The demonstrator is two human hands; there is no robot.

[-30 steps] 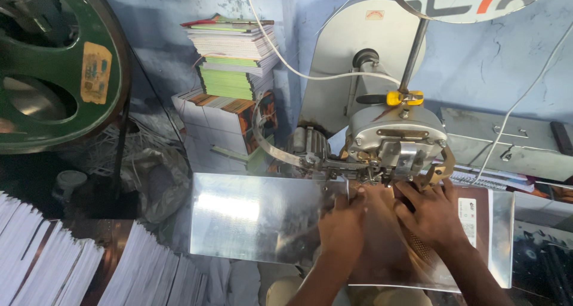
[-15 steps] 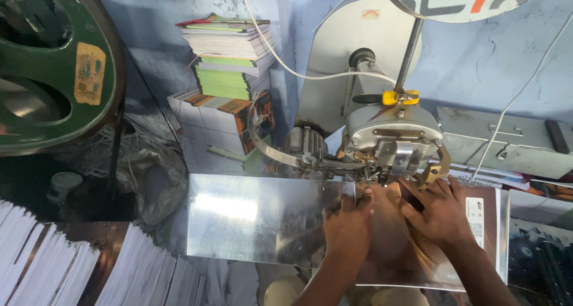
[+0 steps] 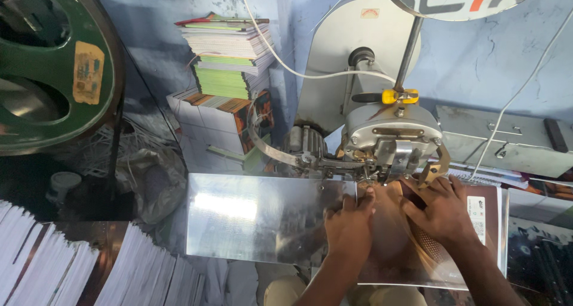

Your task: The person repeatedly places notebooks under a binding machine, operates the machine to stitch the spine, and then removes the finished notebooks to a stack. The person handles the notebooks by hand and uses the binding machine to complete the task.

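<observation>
your left hand [image 3: 349,225] and right hand [image 3: 441,209] press flat, fingers spread, gripping nothing, on the brown booklet [image 3: 412,246] lying on the metal worktop [image 3: 256,222], its spine directly beneath the stitching head [image 3: 391,140].

A big green wheel [image 3: 42,67] stood at the far left, a worn yellow label on its rim; stacks of white paper [image 3: 71,270] lay fanned at the near left; a crumpled bag [image 3: 152,180] sat behind them; against the far blue wall rose a pile of coloured booklets [image 3: 230,61] on cartons [image 3: 215,124]; a grey metal box [image 3: 507,142] lay far right.
</observation>
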